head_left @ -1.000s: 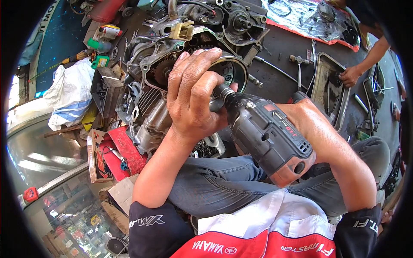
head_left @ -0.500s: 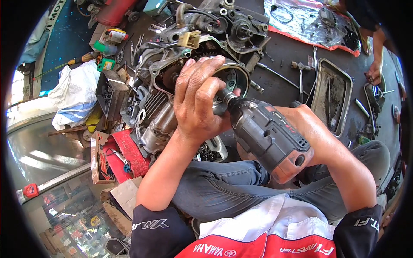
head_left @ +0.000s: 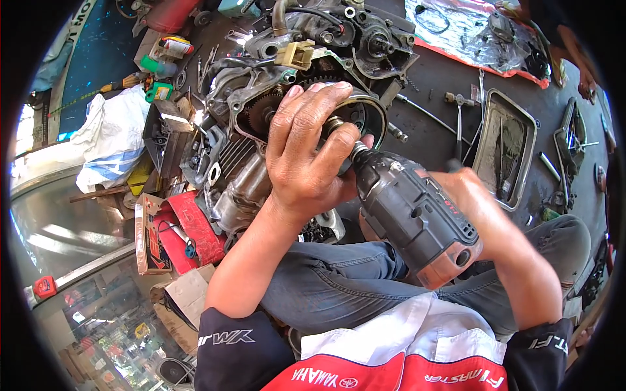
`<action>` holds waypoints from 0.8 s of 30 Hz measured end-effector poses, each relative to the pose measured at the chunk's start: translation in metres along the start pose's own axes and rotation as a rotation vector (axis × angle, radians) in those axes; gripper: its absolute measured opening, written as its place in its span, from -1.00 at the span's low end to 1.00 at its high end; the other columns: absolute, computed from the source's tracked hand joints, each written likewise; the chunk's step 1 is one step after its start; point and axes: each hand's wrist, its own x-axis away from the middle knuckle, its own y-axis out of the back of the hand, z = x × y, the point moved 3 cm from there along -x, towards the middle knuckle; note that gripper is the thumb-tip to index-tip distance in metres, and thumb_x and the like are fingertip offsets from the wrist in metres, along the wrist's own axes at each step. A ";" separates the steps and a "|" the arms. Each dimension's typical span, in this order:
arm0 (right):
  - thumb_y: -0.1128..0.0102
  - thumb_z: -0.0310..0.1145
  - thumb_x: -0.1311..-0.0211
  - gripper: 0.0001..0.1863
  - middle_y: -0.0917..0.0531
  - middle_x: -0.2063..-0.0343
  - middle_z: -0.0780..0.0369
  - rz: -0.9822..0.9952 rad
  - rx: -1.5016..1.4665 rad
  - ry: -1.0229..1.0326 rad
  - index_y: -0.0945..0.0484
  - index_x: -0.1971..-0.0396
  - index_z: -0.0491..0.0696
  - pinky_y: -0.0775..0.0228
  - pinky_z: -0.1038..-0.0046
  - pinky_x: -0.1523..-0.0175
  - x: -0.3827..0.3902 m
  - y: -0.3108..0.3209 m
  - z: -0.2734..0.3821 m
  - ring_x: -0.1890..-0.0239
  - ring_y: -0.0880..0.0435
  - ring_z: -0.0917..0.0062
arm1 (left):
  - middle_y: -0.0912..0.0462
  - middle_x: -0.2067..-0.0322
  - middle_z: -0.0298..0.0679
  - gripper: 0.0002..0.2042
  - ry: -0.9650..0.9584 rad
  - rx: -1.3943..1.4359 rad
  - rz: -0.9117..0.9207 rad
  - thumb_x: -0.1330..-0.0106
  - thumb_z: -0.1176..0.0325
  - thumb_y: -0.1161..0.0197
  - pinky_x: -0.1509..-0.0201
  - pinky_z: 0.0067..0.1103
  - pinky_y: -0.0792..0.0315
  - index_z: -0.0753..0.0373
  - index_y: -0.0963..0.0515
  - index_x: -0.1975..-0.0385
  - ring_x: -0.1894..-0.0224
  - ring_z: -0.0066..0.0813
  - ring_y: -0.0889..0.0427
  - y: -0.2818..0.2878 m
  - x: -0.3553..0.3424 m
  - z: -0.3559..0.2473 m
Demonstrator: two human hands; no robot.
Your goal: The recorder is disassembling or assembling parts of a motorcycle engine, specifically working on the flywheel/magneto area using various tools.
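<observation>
A partly dismantled motorcycle engine [head_left: 244,189] stands in front of me, its side casing open with gears showing. My left hand [head_left: 306,143] is closed round a round metal drum [head_left: 372,120] at the engine's open side, its fingers bent over the near edge and its thumb underneath. My right hand [head_left: 460,189] grips a black and copper-coloured impact driver [head_left: 417,215]; its handle is hidden below the body. The driver's socket end [head_left: 358,151] points up and left at the drum, close to my left index finger. Whether the socket touches the drum's centre is hidden.
A metal tray [head_left: 505,143] and a hammer [head_left: 459,101] lie to the right. Parts rest on a plastic sheet [head_left: 479,39] at the far right, where another person's hand [head_left: 587,88] shows. A red open box [head_left: 202,228] and a white sack [head_left: 114,133] lie left.
The impact driver has drawn back slightly down and right, showing more of its socket end. My right hand moved with it and is blurred. My left hand stays on the drum.
</observation>
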 end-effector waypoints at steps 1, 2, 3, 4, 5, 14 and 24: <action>-0.52 -0.32 0.17 -0.56 -0.75 0.41 -0.06 0.017 0.023 -0.037 -0.72 0.18 -0.11 -0.61 0.20 0.15 -0.002 0.002 0.000 0.21 -0.75 -0.07 | -0.77 -0.14 -0.07 -0.76 0.006 0.004 0.002 -0.07 0.33 -0.62 -0.40 -0.08 -0.49 0.14 -0.64 0.38 -0.20 -0.05 -0.72 0.000 0.000 0.000; -0.53 -0.33 0.13 -0.63 -0.74 0.43 -0.06 0.029 0.157 -0.075 -0.68 0.26 -0.10 -0.58 0.15 0.18 -0.005 0.006 0.000 0.22 -0.75 -0.06 | -0.77 -0.13 -0.08 -0.78 0.011 0.009 0.002 -0.07 0.34 -0.61 -0.40 -0.08 -0.49 0.14 -0.65 0.40 -0.21 -0.06 -0.72 0.000 0.000 0.000; -0.53 -0.34 0.13 -0.65 -0.73 0.43 -0.06 0.036 0.214 -0.002 -0.67 0.28 -0.09 -0.57 0.12 0.18 -0.006 0.013 0.003 0.23 -0.75 -0.07 | -0.77 -0.13 -0.08 -0.79 0.013 0.006 0.006 -0.08 0.33 -0.60 -0.41 -0.08 -0.48 0.14 -0.66 0.39 -0.21 -0.05 -0.72 0.000 0.000 0.000; -0.53 -0.35 0.12 -0.66 -0.73 0.44 -0.06 0.073 0.290 -0.008 -0.65 0.29 -0.09 -0.56 0.09 0.19 -0.007 0.019 0.003 0.24 -0.74 -0.07 | -0.77 -0.13 -0.08 -0.80 0.017 0.003 0.006 -0.09 0.32 -0.58 -0.41 -0.08 -0.48 0.14 -0.67 0.38 -0.22 -0.05 -0.71 0.001 0.000 0.000; -0.53 -0.37 0.11 -0.64 -0.74 0.42 -0.06 0.092 0.287 0.019 -0.66 0.25 -0.10 -0.57 0.07 0.15 -0.008 0.019 0.004 0.23 -0.75 -0.08 | -0.77 -0.13 -0.08 -0.81 0.028 -0.003 0.020 -0.10 0.31 -0.57 -0.42 -0.08 -0.47 0.14 -0.67 0.37 -0.23 -0.04 -0.71 0.001 0.000 -0.001; -0.68 -0.23 0.18 -0.49 -0.79 0.35 -0.03 0.062 0.084 -0.043 -0.69 0.19 -0.11 -0.60 0.04 0.08 0.000 -0.001 -0.013 0.15 -0.78 -0.09 | -0.72 -0.17 -0.02 -0.87 0.061 -0.059 0.067 -0.22 0.42 -0.48 -0.44 -0.02 -0.50 0.23 -0.64 0.34 -0.28 0.04 -0.66 0.007 -0.001 -0.005; -0.52 -0.28 0.15 -0.49 -0.76 0.38 -0.02 0.103 0.318 -0.015 -0.67 0.09 -0.05 -0.58 0.10 0.12 -0.005 0.008 -0.004 0.21 -0.75 -0.09 | -0.69 -0.18 -0.04 -0.85 0.054 -0.018 0.059 -0.16 0.37 -0.51 -0.43 -0.02 -0.48 0.20 -0.68 0.34 -0.25 0.05 -0.65 0.008 0.001 -0.003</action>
